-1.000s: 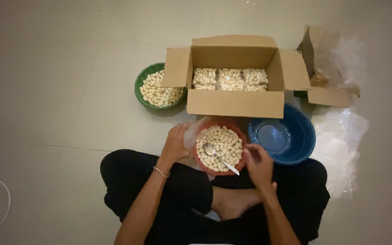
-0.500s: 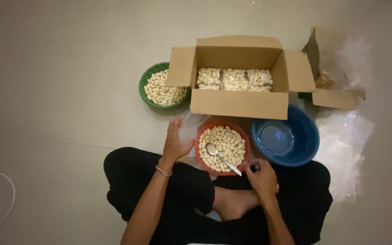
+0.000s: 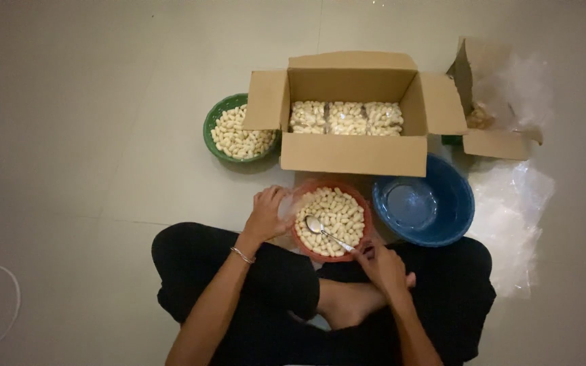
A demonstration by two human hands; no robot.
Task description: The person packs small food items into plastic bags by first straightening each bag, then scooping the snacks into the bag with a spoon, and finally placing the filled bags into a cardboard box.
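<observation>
Person sat cross-legged on a pale tiled floor [image 3: 103,135], seen from above; everything rested on that floor.

Red bowl [image 3: 366,224] stood just in front of the crossed legs, filled with pale peanut-like pieces [image 3: 340,207]. Metal spoon [image 3: 327,232] lay in it, its scoop on the pieces toward the bowl's left side, its handle slanting down to the near right rim.

Left hand [image 3: 266,213] curled against the bowl's left rim, fingers bent over a bit of clear plastic [image 3: 287,205] held there; thin bracelet [image 3: 243,255] on that wrist. Right hand [image 3: 382,266] sat at the near right rim, fingers drawn together at the end of the spoon handle; whether they actually pinched it could not be told from this view.

Blue basin [image 3: 442,227], with a clear lid or film lying inside, stood just right of the red bowl, touching or nearly so. Open cardboard box [image 3: 350,154] stood just beyond both, flaps spread, with a row of clear packs of the same pale pieces [image 3: 346,116] along its far wall. Green bowl [image 3: 211,129] of loose pieces sat at the box's left flap. Smaller open carton [image 3: 500,142] with clear bags stood toward the floor's far right; more clear plastic sheeting [image 3: 517,210] lay right of the basin.
</observation>
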